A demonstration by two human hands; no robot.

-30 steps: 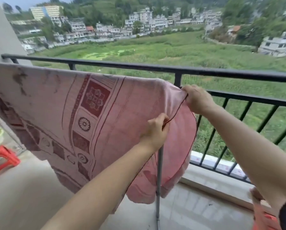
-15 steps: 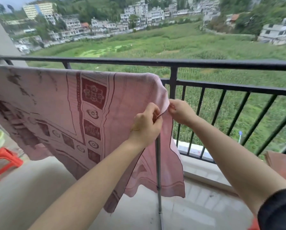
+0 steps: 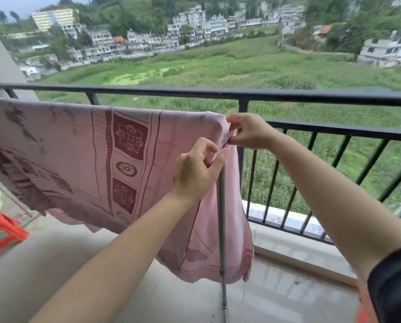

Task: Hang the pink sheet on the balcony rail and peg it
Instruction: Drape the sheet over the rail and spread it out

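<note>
Both hands have risen slightly since the earlier frame, the right hand [image 3: 250, 132] now pinching the top corner of the pink sheet [image 3: 78, 157]. Left hand [image 3: 196, 170] grips the sheet's edge just below, against a grey upright pole [image 3: 222, 229]. Sheet hangs draped over a drying bar, just inside the black balcony rail [image 3: 288, 95]. Red stool [image 3: 1, 231] stands at left.

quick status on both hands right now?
Left hand: closed, pinching the pink sheet at its right edge.
Right hand: closed, pinching the same edge near the top corner.
No peg visible.
</note>
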